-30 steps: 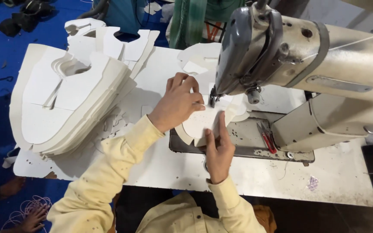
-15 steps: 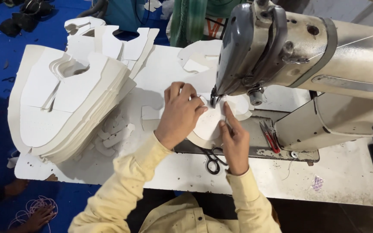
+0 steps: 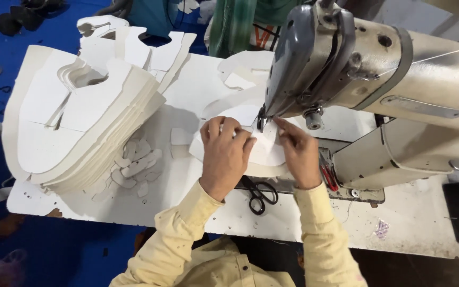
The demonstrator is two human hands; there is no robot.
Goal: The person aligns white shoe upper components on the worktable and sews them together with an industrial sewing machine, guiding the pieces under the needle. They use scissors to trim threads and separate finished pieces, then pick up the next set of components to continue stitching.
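Both hands press flat on the white piece (image 3: 264, 151) under the machine head; left hand (image 3: 225, 154) spread palm-down on its left part, right hand (image 3: 298, 154) on its right edge, fingertips (image 3: 281, 125) beside the needle (image 3: 262, 123). Neither hand is clenched; fingers extended, holding the piece down, not pinching it that I can tell.

Versus half a second back: hands sit nearly the same, left hand a bit flatter, more of the piece showing between them. One second back the right hand was lower, near the bench front; now it is up by the needle. Scissors (image 3: 258, 194) lie in the same spot.

Piece: white, stiff-looking sheet, curved lower edge, lying flat on the machine bed, overlapping another white layer beneath. Far part hidden under the machine (image 3: 357, 69) head.

Room: machine arm blocks right and above the piece. Scissors lie just beside the near edge, between the forearms. Left of the piece a bare strip of bench (image 3: 197, 212), then small white scraps (image 3: 133, 165), then a tall stack (image 3: 75, 117) of cut white sheets, well apart from the hands. More cut sheets (image 3: 149, 48) at the far edge. A red-handled tool (image 3: 327, 178) lies just right of the right wrist. Bench front edge runs close behind the wrists.
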